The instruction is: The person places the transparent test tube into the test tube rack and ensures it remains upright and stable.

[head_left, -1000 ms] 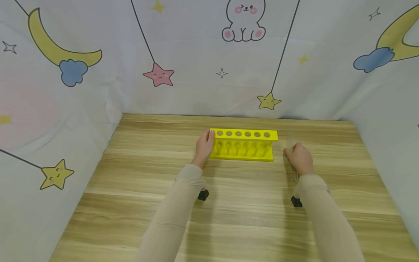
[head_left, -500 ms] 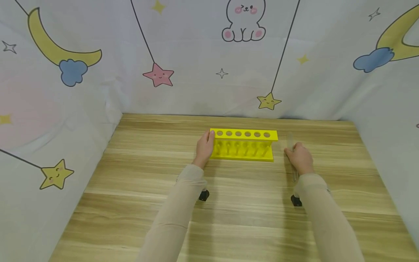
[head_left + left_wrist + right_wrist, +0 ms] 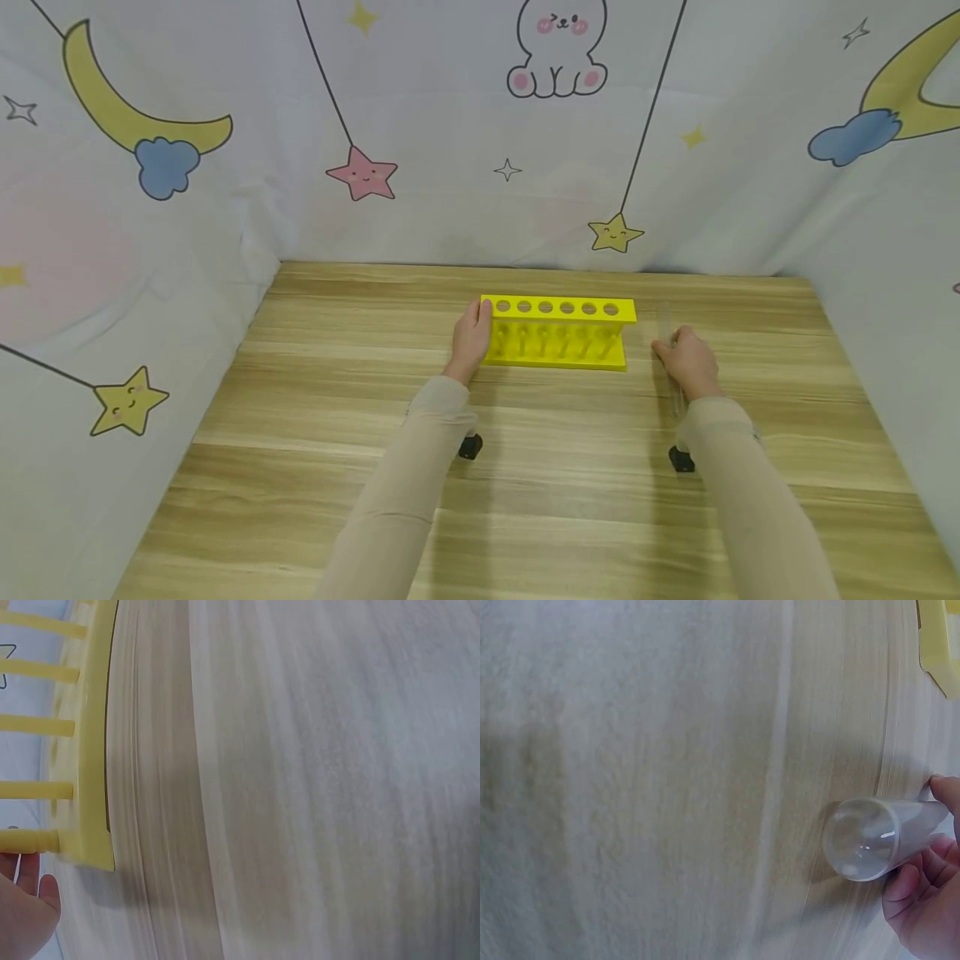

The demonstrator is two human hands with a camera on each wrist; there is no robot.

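Note:
A yellow test tube rack (image 3: 555,362) with a row of round holes stands upright on the table. My left hand (image 3: 471,337) grips its left end, thumb on the top plate. In the left wrist view, the fingers of that hand (image 3: 26,919) reach around the rack's end post (image 3: 30,841). To the right of the rack, my right hand (image 3: 690,362) holds a clear test tube (image 3: 665,317) low over the table. The right wrist view has the tube's round end (image 3: 859,840) facing the camera, between thumb and fingers. Whether the tube touches the table I cannot tell.
The wood-grain table (image 3: 570,500) extends toward me and to both sides. A white printed cloth (image 3: 450,225) hangs along the back and sides. Black wrist cameras (image 3: 470,447) sit under both sleeves.
Almost nothing moves. My left hand and forearm shift very slightly to the right; the rack and the test tube stay in place.

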